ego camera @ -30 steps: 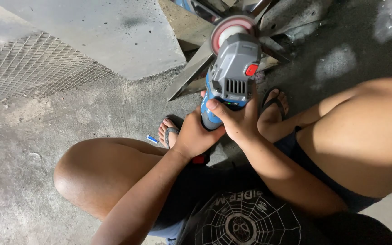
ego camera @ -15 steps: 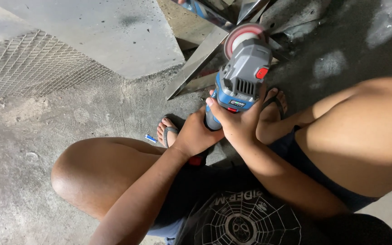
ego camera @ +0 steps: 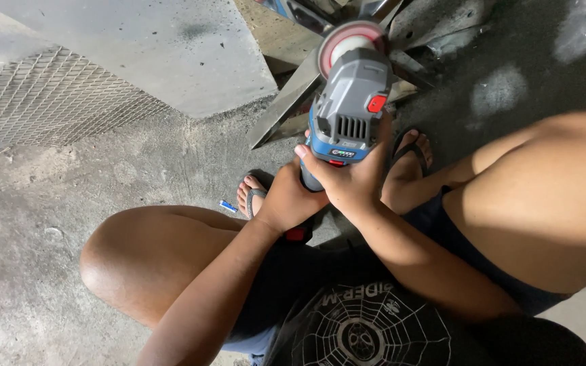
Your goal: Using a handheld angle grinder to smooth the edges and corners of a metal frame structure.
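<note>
Squatting on the concrete floor (ego camera: 55, 271), I grip a blue-grey angle grinder (ego camera: 347, 112) with both hands: right hand (ego camera: 350, 183) closed round the body, left hand (ego camera: 289, 200) round the rear. The disc meets angled steel pieces (ego camera: 286, 108); grinding seems underway, and steady pressure is needed.

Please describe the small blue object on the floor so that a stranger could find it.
Start at the person's bent left knee. Just above it, beside the sandalled left foot, the small blue object lies on grey concrete, the only bright blue scrap there.
</note>
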